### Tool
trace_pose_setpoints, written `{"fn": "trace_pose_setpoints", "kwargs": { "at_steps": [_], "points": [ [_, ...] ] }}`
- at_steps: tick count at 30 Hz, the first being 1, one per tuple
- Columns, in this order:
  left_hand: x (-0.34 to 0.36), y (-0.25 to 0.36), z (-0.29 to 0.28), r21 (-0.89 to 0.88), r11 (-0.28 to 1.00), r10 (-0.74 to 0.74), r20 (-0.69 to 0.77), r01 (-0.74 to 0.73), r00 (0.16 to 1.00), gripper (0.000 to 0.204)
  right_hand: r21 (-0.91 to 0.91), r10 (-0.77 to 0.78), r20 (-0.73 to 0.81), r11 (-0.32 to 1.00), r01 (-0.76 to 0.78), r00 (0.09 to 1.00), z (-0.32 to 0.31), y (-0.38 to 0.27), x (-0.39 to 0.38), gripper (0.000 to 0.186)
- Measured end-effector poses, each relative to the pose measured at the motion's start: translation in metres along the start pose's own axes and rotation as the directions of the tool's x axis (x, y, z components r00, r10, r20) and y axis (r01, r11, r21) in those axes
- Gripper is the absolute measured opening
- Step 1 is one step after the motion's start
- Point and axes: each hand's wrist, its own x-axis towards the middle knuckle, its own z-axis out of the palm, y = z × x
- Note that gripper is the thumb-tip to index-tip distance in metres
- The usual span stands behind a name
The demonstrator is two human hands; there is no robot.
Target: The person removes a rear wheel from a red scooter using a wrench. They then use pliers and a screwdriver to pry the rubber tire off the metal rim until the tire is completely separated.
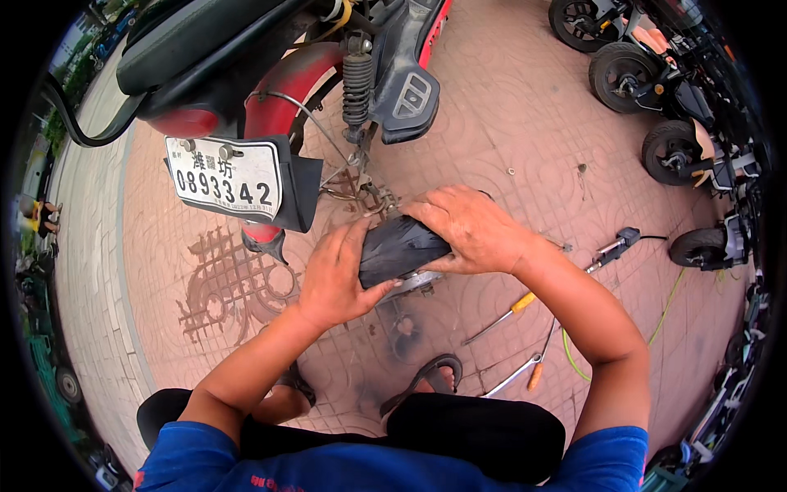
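Between my two hands is a black tyre on a wheel, low behind a red and black electric scooter. My left hand grips its left side, with the thumb along the near edge. Over its right end curls my right hand, fingers on top and thumb at the near side. A strip of silvery metal rim shows below the tyre. The wheel's far side is hidden by my hands. Above it hang the scooter's red mudguard, black shock absorber and white number plate.
To the right on the paving lie a yellow-handled screwdriver, an orange-handled one, a spanner and a black-and-metal tool with a cable. A green hose curves behind my right arm. Parked scooters line the right side.
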Motion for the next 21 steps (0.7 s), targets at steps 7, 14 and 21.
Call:
{"fn": "trace_pose_setpoints", "kwargs": {
  "at_steps": [7, 14, 21],
  "points": [
    [-0.011, -0.003, 0.008, 0.03, 0.999, -0.03, -0.039, 0.031, 0.999, 0.094, -0.024, 0.007, -0.047, 1.0, -0.008, 0.999, 0.005, -0.001, 0.001, 0.075],
    [-0.004, -0.004, 0.013, 0.093, 0.996, -0.007, -0.09, 0.016, 0.996, 0.087, -0.039, 0.015, -0.117, 0.999, -0.02, 0.993, 0.007, 0.001, 0.004, 0.068],
    [0.006, -0.004, 0.014, 0.087, 0.996, -0.02, -0.093, 0.028, 0.996, 0.081, -0.04, 0.01, -0.177, 0.999, -0.017, 0.984, 0.011, 0.008, 0.005, 0.068]
  ]
}}
